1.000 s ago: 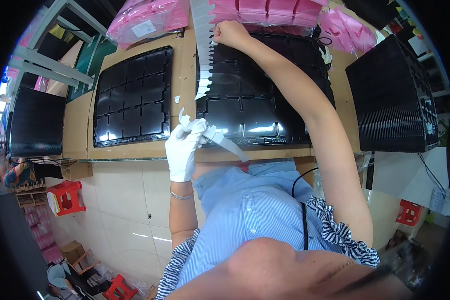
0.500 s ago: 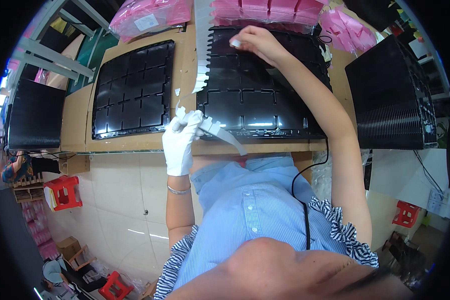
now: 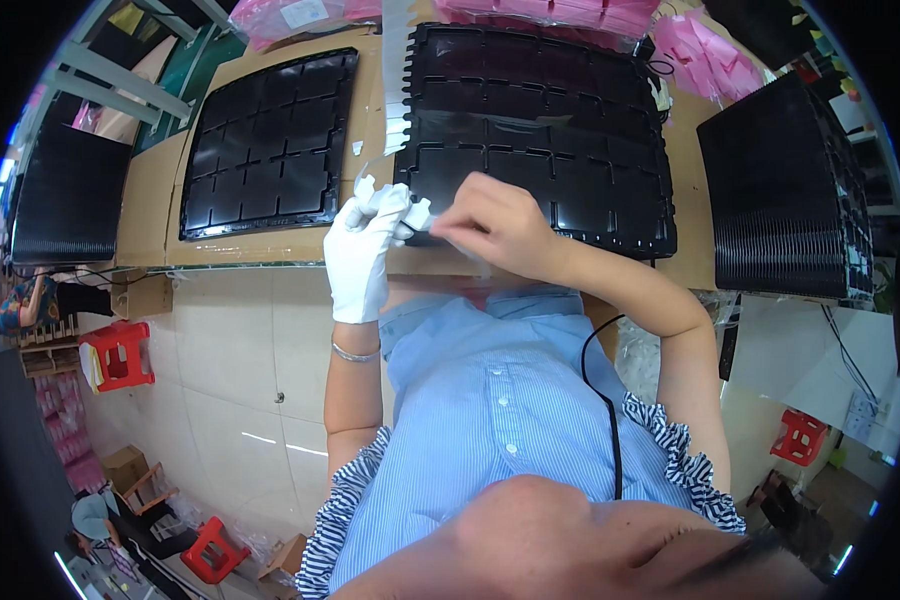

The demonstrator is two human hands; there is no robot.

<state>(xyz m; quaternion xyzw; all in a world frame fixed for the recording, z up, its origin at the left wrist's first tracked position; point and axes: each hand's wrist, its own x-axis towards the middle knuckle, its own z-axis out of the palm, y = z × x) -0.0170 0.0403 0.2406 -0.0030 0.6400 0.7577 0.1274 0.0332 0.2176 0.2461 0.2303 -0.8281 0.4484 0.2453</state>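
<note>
My left hand, in a white glove, is closed on a pale strip with notched white pieces along it, like a strip of labels. The bare fingers of my right hand are pinched together at the strip's right side, slightly blurred; their tips hide that part of it. Both hands are over the near edge of a large black plastic tray with moulded compartments. A clear film seems to lie across part of that tray. A long pale strip with a toothed edge runs along the tray's left side.
Another black tray lies on the cardboard-covered table to the left. Tall stacks of black trays stand at the right and far left. Pink bags line the back. A black cable hangs down my front.
My right hand has come back from the far part of the tray, toward me and leftward, to the strip at my left hand. The left hand stays closed on the strip.
</note>
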